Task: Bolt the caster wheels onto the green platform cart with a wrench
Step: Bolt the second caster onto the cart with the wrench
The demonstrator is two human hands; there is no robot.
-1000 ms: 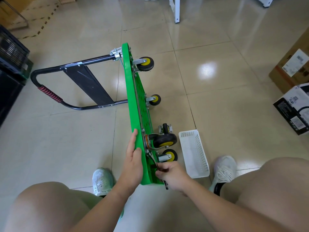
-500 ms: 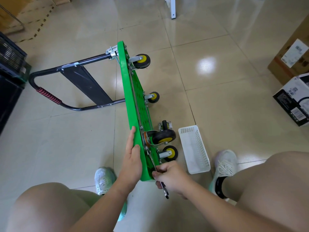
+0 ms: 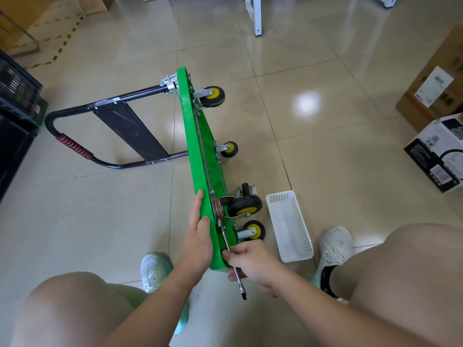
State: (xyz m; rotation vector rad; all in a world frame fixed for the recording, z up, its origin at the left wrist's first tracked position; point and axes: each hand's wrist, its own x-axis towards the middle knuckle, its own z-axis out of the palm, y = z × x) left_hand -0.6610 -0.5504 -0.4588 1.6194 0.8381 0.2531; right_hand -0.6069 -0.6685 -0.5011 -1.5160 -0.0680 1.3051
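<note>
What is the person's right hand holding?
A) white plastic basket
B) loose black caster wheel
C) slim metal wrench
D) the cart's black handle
C: the right hand curls round the slim metal wrench, whose far end lies against the green platform cart.

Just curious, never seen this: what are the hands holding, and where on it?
The right hand grips the wrench at mid-shaft; the left hand presses flat against the green platform cart.

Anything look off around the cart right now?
One oddity: a fifth caster appears to sit loose on the floor beside the green cart, near the white basket, though four mounted wheels already show on the deck. Otherwise nothing stands out; the right hand grips the wrench.
</note>
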